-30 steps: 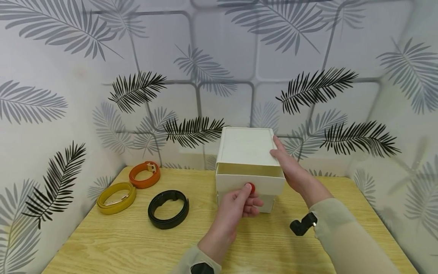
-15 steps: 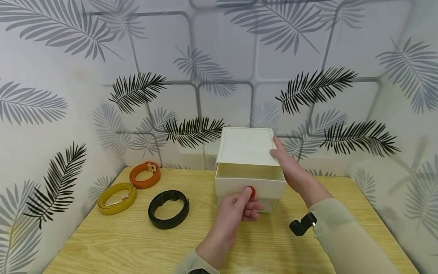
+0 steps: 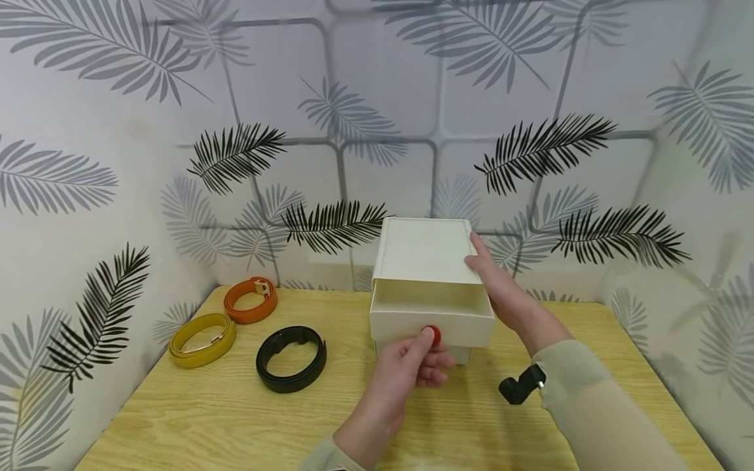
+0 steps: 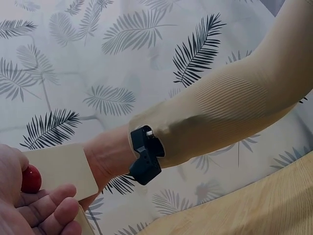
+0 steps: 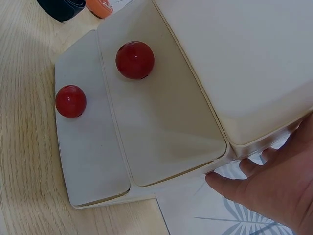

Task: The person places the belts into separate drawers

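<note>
A small white drawer cabinet (image 3: 424, 248) stands at the back of the table, its upper drawer (image 3: 471, 329) pulled partway out; the part of its inside that shows holds nothing. My left hand (image 3: 403, 366) pinches this drawer's red knob (image 3: 433, 334), thumb on the near side and the other fingers bent below. The same knob (image 4: 31, 179) shows beside the palm in the left wrist view. Against the cabinet's right side rests my right hand (image 3: 501, 284), thumb at the top edge. In the right wrist view a lower drawer has another red knob (image 5: 71, 101).
Left of the cabinet, a coiled black belt (image 3: 288, 384) lies on the wooden table (image 3: 235, 425). Farther left are a yellow belt (image 3: 203, 358) and, behind it, an orange belt (image 3: 253, 316), both coiled. Leaf-patterned walls (image 3: 377, 85) enclose the table at the back and sides.
My left hand has drawn the upper drawer farther out toward me, and the opening above it has widened. The right hand stays at the cabinet's side.
</note>
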The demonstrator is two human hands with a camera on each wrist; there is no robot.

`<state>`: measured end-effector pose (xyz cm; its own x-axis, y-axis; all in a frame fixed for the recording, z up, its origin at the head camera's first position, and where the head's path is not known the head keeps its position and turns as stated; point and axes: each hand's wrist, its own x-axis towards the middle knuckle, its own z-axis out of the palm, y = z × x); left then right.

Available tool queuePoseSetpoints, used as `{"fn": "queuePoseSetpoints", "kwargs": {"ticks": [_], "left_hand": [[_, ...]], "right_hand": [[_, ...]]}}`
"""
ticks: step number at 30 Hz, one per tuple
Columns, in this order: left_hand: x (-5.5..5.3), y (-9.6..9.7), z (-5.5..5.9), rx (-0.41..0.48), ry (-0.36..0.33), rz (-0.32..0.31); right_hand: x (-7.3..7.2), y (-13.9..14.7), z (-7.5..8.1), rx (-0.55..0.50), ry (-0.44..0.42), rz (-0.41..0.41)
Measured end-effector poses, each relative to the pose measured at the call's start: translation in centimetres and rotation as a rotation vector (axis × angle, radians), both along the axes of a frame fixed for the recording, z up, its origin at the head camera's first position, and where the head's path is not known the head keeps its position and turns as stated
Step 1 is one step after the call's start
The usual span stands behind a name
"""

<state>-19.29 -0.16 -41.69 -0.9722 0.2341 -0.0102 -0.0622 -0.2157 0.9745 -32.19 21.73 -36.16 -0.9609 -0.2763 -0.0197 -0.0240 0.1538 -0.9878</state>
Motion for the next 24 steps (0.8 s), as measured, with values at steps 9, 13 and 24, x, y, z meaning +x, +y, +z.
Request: {"fn": "queuePoseSetpoints", "kwargs": {"ticks": [9, 13, 24], "left_hand": [[0.7, -0.3, 0.1, -0.012, -0.02, -0.022], [0.9, -0.3, 0.1, -0.01, -0.031, -0.021], [1.7, -0.5, 0.2, 0.006, -0.036, -0.032]], "right_hand": [[0.0, 0.0, -0.1, 0.008, 0.004, -0.001], [0.0, 0.0, 0.0, 0.01, 0.003, -0.006], [0.2, -0.1, 0.0, 0.014, 0.0, -0.012]]}}
